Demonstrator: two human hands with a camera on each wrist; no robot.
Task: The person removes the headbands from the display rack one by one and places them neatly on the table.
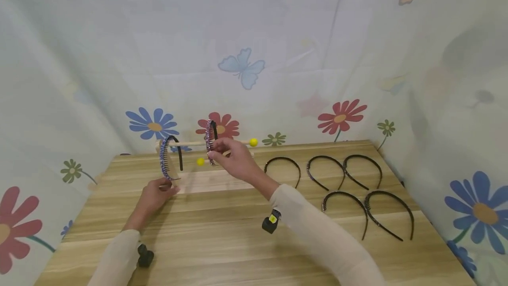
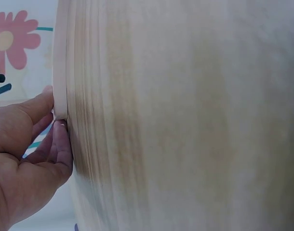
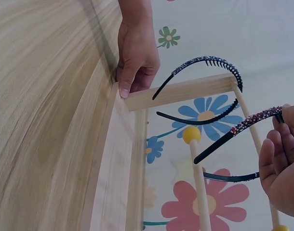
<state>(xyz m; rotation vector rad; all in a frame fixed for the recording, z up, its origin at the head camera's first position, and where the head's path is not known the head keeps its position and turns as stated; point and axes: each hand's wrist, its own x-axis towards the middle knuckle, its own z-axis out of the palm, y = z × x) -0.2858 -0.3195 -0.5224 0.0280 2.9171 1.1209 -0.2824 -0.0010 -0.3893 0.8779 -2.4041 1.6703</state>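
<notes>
My left hand (image 1: pixel 154 197) grips the end of the base board (image 3: pixel 111 163) of a wooden stand, thumb on one face, as the left wrist view also shows. From the stand's upright (image 3: pixel 185 91) runs an upper rod (image 1: pixel 190 144) tipped with a yellow ball (image 1: pixel 253 142). A toothed black headband with blue gems (image 1: pixel 162 160) hangs over that rod near the upright. Farther along, my right hand (image 1: pixel 236 160) pinches a headband with pink and red gems (image 3: pixel 255 120) at the rod. The fingers hide part of where this headband meets the rod.
Several black headbands (image 1: pixel 345 192) lie on the wooden table (image 1: pixel 222 242) to the right, in two rows. Another rod (image 3: pixel 200 187) with a yellow ball (image 1: pixel 200 161) sits lower on the stand. A flower-printed curtain (image 1: pixel 278 25) hangs behind the table.
</notes>
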